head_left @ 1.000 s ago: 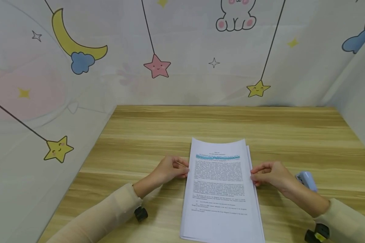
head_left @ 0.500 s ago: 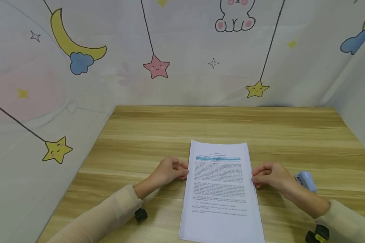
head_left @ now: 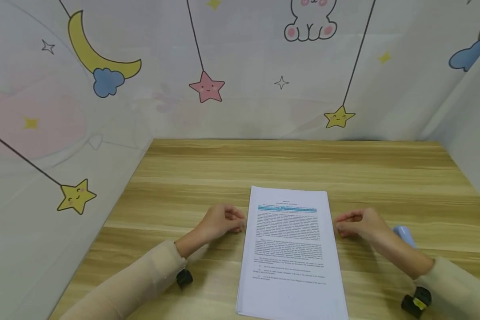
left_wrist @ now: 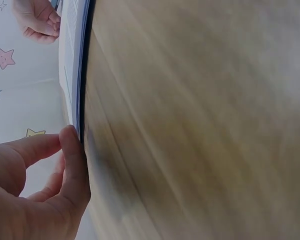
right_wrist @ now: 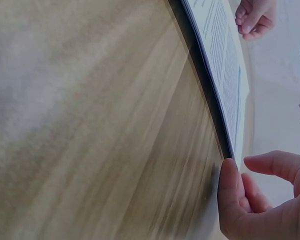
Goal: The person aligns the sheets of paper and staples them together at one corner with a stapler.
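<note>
A neat stack of printed paper sheets (head_left: pixel 288 249), its top page marked with a blue highlighted band, lies on the wooden table. My left hand (head_left: pixel 220 222) is at the stack's left edge; in the left wrist view its fingertips (left_wrist: pixel 69 136) meet the side of the sheets without gripping them. On the other side, my right hand (head_left: pixel 362 224) stays just off the right edge in the head view, fingers loosely bent. The right wrist view has a gap between its thumb and fingertips (right_wrist: pixel 229 167), with no paper between them.
A light blue stapler-like object (head_left: pixel 405 235) lies behind my right wrist, partly hidden by the forearm. The wooden table (head_left: pixel 296 162) runs back to a curtain (head_left: pixel 248 115) printed with stars and a moon. Dark wrist cameras hang under both sleeves.
The sheets, earlier staggered at the right with the top page bowed, now lie flat and aligned. My right hand has let go of the right edge and moved slightly away; the left has eased its hold.
</note>
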`<state>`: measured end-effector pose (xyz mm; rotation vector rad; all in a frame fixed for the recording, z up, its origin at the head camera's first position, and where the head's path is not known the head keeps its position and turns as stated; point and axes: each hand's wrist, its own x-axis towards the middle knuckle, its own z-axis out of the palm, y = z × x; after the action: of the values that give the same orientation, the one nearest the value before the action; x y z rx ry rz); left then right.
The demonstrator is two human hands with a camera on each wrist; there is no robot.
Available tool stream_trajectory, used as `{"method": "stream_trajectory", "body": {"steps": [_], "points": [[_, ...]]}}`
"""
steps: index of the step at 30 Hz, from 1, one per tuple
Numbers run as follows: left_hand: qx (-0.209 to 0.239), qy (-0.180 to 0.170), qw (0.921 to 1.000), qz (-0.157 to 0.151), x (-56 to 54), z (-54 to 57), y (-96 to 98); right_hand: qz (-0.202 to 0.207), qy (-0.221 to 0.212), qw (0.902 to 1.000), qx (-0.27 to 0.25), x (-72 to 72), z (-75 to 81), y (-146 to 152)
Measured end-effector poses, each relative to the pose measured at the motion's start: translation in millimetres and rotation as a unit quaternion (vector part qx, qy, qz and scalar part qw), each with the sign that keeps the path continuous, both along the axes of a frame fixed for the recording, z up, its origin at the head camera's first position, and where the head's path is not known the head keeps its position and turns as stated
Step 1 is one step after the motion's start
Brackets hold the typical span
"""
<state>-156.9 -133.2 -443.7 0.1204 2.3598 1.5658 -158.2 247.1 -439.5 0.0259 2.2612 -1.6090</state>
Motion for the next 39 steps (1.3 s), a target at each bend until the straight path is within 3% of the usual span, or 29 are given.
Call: {"method": "stream_trajectory", "body": {"steps": [4, 13, 25, 39], "points": [[-0.012, 0.023, 0.9996, 0.009, -8.1, 1.2, -3.8, -0.003, 0.006, 0.9999, 0.013, -6.6, 0.7, 1.9], [-0.019, 0.018, 0.9987, 0.044, -20.5, 3.7, -5.7, -0.006, 0.001, 0.9999, 0.009, -21.1, 2.0, -0.6], [-0.002, -0.017, 0.9980, 0.061, -36.2, 3.9, 3.3, -0.021, -0.015, 0.9996, -0.011, -36.1, 3.4, -7.1], [0.032, -0.067, 0.9945, 0.074, -47.3, 4.3, 8.0, -0.015, 0.002, 0.9998, -0.008, -42.9, 3.5, -13.5]]}}
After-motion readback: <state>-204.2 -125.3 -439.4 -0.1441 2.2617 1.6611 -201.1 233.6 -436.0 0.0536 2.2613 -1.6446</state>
